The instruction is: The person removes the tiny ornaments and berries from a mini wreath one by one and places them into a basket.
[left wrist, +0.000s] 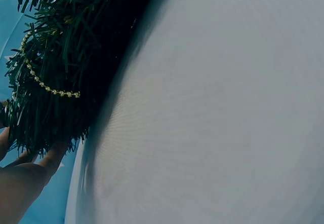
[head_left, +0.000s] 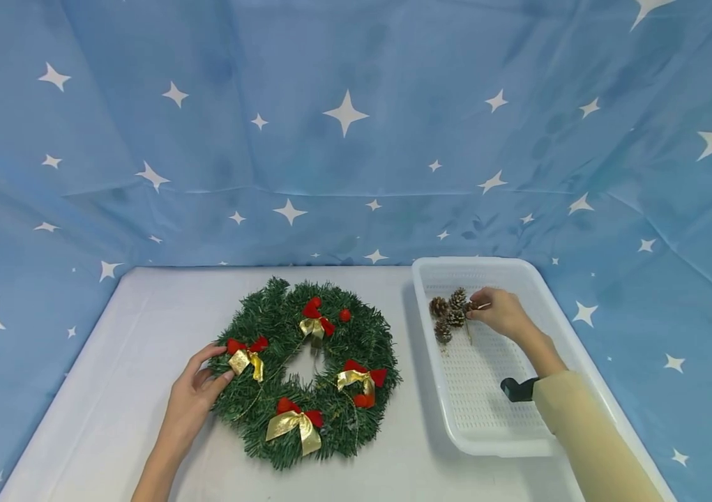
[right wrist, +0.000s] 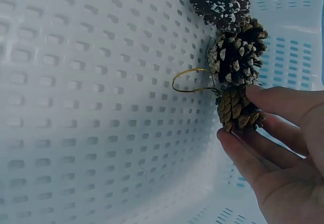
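A green wreath lies flat on the white table, dressed with red-and-gold bows and small red balls. My left hand grips its left edge beside one bow, thumb and fingers at the greenery. In the left wrist view, a gold bead string runs over the needles. Inside the white basket, my right hand pinches a brown pine cone between thumb and fingers. A gold loop extends from that cone. Other pine cones, some white-tipped, sit right beside it.
The white perforated basket stands at the table's right side, its cones grouped near the left wall. Blue cloth with white stars hangs behind and at both sides of the table. A black strap piece shows at my right wrist.
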Tool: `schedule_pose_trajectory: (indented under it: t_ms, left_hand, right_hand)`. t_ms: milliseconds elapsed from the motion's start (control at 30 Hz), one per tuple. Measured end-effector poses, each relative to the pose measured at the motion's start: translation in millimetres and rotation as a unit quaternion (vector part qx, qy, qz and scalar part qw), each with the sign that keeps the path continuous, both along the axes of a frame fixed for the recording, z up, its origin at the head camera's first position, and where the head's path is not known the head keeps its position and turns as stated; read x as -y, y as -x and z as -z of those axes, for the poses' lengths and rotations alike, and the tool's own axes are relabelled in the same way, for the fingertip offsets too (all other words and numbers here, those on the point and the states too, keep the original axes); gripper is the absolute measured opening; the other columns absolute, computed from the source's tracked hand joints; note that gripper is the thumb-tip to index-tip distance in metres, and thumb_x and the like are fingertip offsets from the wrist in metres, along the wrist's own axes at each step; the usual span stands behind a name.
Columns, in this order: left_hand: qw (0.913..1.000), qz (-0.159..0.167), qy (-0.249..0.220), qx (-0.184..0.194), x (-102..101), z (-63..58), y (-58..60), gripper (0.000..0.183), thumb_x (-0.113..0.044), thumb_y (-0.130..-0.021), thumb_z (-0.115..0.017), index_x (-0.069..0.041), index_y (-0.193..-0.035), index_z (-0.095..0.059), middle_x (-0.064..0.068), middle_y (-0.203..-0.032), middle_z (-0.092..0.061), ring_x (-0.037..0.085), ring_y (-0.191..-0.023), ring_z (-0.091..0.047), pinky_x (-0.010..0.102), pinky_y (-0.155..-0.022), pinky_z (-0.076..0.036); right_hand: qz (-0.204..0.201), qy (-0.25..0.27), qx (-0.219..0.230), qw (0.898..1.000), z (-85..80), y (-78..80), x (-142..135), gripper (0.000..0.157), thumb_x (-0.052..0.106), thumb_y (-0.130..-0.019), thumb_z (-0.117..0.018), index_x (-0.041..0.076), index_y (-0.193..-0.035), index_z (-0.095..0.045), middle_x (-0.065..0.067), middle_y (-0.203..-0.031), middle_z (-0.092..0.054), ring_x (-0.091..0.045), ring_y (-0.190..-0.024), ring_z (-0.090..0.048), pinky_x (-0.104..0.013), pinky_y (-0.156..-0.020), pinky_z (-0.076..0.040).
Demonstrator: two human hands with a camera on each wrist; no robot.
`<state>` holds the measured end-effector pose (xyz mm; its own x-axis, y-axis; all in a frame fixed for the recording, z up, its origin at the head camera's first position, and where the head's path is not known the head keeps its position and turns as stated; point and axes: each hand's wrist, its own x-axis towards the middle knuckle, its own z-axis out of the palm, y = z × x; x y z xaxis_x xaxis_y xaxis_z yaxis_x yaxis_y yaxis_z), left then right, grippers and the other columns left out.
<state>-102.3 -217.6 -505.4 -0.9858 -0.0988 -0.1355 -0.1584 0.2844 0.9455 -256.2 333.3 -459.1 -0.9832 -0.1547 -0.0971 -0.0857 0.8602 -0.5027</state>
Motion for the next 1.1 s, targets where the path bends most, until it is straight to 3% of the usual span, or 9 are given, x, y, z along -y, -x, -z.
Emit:
schedule_pose_trajectory:
  t_ms: [633,1100]
  left_hand:
    - [1.0000,-0.002,0.000,-0.003,-1.3,-0.8,-1.9,0.056,-0.025,-0.102,-0.067,-0.014,-0.152,-0.044,0.012,-0.171,-0.020,0.049,-0.151,-0.029,0.062,-0.121,-0.032]
    - [1.0000,-0.002,-0.005,-0.001,-0.9,-0.7,-0.7,0.056,-0.027,-0.102,-0.067,-0.014,-0.152,-0.045,0.012,-0.171,-0.019,0.051,-0.152,-0.026,0.062,-0.122,-0.030]
  right_hand:
    - [-0.007,0.005,0.007,1.000,9.4,0.4,0.1,0.039,0.011,-0.095,-0.071,-0.012,-0.126,-0.063,-0.033,-0.121,-0.068,-0.047,-0.107,-0.069,-0.055,-0.087,-0.060]
    - [-0.009,0.009,0.010,1.000,6.0,-1.8,-2.9,0.039,0.011,-0.096,-0.069,-0.012,-0.127,-0.062,-0.033,-0.121,-0.067,-0.047,-0.107,-0.069,-0.054,-0.084,-0.061]
